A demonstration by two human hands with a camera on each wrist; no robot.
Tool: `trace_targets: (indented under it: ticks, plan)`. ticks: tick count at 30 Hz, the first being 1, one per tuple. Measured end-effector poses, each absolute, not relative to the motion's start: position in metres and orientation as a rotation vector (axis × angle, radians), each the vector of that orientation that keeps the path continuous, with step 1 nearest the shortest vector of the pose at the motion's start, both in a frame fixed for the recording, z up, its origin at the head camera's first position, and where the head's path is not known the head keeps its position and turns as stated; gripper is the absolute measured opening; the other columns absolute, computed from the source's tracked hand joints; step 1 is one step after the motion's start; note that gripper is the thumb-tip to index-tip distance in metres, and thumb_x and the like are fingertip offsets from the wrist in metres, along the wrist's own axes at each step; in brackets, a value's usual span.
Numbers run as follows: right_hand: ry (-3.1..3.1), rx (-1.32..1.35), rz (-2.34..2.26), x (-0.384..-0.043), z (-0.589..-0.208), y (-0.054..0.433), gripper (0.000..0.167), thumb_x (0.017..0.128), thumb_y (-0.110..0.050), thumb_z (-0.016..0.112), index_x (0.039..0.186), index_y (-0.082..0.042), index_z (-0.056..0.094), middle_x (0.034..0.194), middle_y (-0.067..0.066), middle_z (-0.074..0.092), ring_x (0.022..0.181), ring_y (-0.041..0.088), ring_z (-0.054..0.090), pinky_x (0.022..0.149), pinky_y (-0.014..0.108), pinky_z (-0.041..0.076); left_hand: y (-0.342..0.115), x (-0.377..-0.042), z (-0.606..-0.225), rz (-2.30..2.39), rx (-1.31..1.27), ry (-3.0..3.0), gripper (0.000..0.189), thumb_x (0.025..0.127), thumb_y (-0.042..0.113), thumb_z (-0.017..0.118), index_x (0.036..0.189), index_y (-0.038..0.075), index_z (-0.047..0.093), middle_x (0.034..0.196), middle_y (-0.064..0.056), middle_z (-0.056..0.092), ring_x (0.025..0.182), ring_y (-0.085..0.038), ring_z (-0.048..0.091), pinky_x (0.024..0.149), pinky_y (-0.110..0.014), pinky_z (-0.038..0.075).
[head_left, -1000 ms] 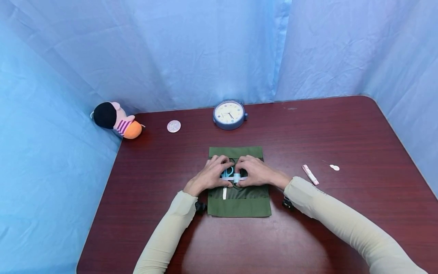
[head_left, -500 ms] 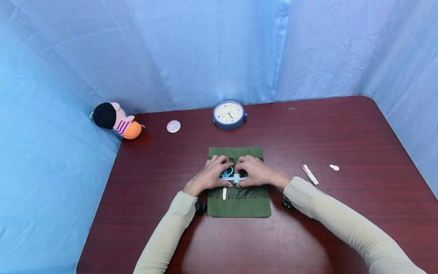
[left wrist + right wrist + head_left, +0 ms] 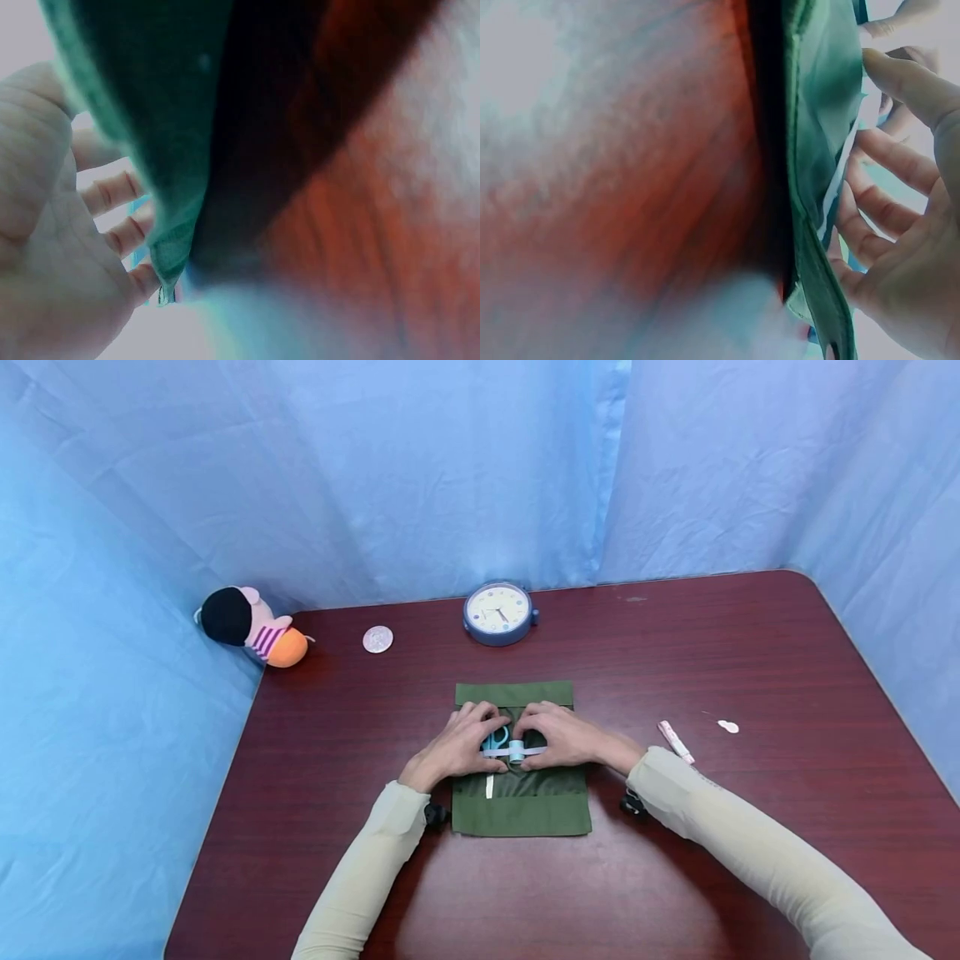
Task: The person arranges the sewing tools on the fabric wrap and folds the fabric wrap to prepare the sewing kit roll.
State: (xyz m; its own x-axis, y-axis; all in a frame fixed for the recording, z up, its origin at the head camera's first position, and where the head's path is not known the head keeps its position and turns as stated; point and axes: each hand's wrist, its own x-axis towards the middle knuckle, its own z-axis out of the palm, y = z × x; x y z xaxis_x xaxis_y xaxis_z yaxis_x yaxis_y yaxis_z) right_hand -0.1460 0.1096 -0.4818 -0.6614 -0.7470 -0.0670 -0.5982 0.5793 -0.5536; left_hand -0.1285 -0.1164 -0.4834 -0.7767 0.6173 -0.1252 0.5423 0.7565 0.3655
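Note:
A dark green cloth pouch lies unfolded on the table under both hands. Across its middle runs a pale elastic strap, with light-blue scissors at its left and a small light-blue roll beside them. My right hand has a bent forefinger above the roll and its thumb just below, pinching it at the strap. Over the scissors, my left hand rests with curved fingers and thumb down on the pouch; what it grips is hidden. In the right wrist view, the right fingers touch the cloth beside the strap.
A blue round clock stands at the back edge, with a pale disc and a plush pig toy to its left. Right of the pouch lie a slim pink-white stick and a small white tag.
The right hand has edged slightly right from the roll's side, baring a little more strap. The left hand stays nearly still, and the whole view has shifted slightly.

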Motion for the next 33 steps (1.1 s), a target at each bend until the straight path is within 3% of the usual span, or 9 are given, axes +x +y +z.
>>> trace_targets:
  ticks: [15,33]
  plan:
    - [2.507,-1.015,-0.684,-0.156,-0.475,0.128,0.050,0.084,-0.038,0.079,0.124,-0.013,0.066,0.128,0.011,0.061,0.125,0.032,0.054,0.106,0.053,0.044,-0.120,-0.125,-0.479,0.465,0.927,2.718,0.078,0.080,0.041,0.083,0.146,0.013,0.052,0.135,-0.010,0.053,0.117,-0.028,0.047,0.095,-0.044,0.043]
    - [2.531,-1.002,-0.758,-0.154,-0.472,0.152,0.046,0.083,-0.036,0.080,0.120,-0.012,0.068,0.125,0.009,0.063,0.120,0.029,0.059,0.104,0.050,0.047,-0.134,-0.115,-0.476,0.603,0.934,2.685,0.095,0.073,0.045,0.088,0.152,0.014,0.044,0.151,-0.013,0.044,0.146,-0.035,0.036,0.118,-0.057,0.032]
